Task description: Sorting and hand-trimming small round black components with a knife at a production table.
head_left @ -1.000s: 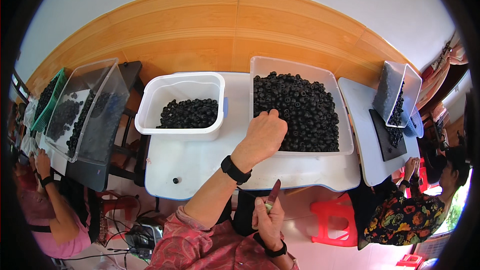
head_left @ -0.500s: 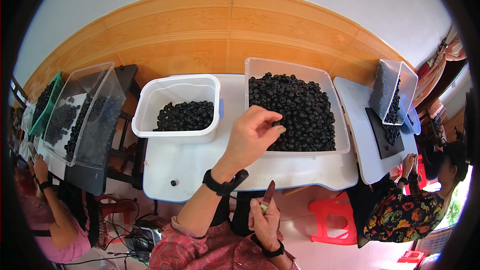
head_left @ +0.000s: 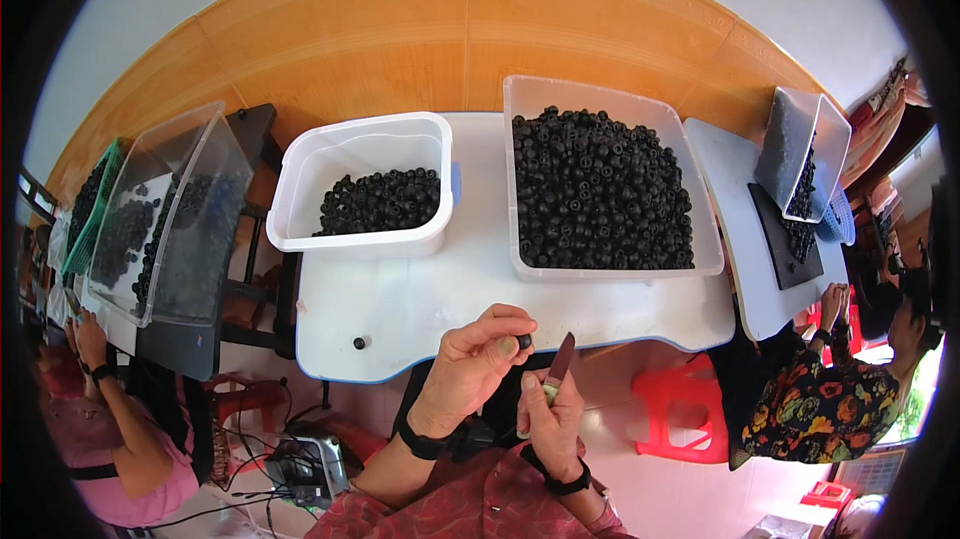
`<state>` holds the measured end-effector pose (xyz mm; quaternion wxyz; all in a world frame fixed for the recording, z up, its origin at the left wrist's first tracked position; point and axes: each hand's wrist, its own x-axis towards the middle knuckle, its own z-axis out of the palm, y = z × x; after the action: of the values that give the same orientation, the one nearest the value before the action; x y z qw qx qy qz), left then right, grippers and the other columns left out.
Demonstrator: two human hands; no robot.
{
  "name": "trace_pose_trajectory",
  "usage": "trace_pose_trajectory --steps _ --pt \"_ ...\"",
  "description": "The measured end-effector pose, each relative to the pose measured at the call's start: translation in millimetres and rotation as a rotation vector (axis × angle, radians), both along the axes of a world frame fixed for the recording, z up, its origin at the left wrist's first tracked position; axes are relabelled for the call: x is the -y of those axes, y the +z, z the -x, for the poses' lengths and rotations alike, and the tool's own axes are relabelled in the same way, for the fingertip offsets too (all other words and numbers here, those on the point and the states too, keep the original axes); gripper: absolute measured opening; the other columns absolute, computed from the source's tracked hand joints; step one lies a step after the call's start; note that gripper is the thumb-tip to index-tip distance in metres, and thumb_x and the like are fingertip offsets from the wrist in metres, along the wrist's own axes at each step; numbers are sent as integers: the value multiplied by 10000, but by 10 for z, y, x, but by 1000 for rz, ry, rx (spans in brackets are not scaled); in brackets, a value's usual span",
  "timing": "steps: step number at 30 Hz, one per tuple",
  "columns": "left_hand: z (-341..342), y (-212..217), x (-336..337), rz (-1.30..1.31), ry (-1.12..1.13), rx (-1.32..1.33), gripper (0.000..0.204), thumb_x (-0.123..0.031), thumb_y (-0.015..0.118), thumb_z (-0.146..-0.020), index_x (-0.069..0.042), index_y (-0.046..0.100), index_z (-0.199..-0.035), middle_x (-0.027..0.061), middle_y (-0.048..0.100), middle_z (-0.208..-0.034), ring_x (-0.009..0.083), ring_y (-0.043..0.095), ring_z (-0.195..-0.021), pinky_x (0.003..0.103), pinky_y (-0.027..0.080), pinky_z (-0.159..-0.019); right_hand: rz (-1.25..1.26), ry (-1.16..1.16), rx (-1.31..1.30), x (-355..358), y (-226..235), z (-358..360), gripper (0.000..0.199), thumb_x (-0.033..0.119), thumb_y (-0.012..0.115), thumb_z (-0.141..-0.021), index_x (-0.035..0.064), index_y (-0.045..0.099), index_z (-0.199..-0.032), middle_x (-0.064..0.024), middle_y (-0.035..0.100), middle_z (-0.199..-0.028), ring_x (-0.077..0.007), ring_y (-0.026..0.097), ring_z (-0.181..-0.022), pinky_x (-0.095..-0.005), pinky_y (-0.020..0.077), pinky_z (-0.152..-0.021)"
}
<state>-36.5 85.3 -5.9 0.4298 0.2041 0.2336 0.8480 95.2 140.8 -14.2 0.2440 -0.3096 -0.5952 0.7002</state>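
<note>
- the left hand [head_left: 478, 364] is pinched shut on one small black berry [head_left: 524, 341], thumb and fingertips holding it just past the near edge of the white table [head_left: 420, 299], close to the body where both hands can meet.
- the right hand [head_left: 552, 421] is clenched around a small knife [head_left: 558, 369]; the handle is buried in the fist and the thin dark blade points up toward the berry, just beside it but seemingly not touching.
- holding berry and blade so near each other, low and over the lap, looks like a working grip: i judge it keeps the cutting off the table top.
- a large clear plastic tub [head_left: 606, 99] stands on the right part of the table, heaped with round, matt black berries, many with a hole or dimple on top; it sits right in front of the person, within easy reach of the left hand.
- a white plastic tub [head_left: 360, 139] stands to its left, well apart from it, with a much lower layer of the same dark fruit.
- one stray berry [head_left: 359, 343] lies alone on the smooth table surface near the front edge.
- both wrists wear dark bands; the sleeves are a red patterned cloth.
- other people sit at neighbouring tables on both sides, with tilted clear tubs of dark fruit; the wall behind is glossy orange wood panelling.
</note>
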Motion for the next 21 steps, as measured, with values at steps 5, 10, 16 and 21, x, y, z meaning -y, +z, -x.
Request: trace_pose_trajectory --steps 5,10,16,21 --pt "-79 6 104 150 -30 17 229 -3 589 -900 37 625 -1122 102 537 -1170 132 551 -929 256 470 -813 -4 -9 -52 8 97 -41 102 114 498 -979 14 477 -976 2 471 -580 -52 425 -424 -195 330 -387" --pt "-113 -40 134 145 -15 -56 212 1 604 -887 21 640 -1095 96 572 -1122 123 566 -906 244 476 -795 -30 -29 -115 7 166 -65 95 111 489 -981 17 473 -976 -5 473 -567 -57 419 -412 -202 339 -384" --pt "-132 -107 201 277 -27 -240 212 5 614 -880 16 649 -1088 78 592 -1054 117 573 -868 227 484 -736 -54 -11 -158 5 175 -84 118 129 468 -992 13 483 -1008 -7 462 -545 -68 416 -404 -211 330 -379" --pt "-167 -94 199 313 19 -348 220 25 616 -873 8 655 -1089 74 600 -1019 113 580 -850 220 490 -717 -27 -11 -159 -9 174 -70 147 160 471 -995 14 484 -1001 -5 447 -527 -72 416 -401 -214 322 -377"
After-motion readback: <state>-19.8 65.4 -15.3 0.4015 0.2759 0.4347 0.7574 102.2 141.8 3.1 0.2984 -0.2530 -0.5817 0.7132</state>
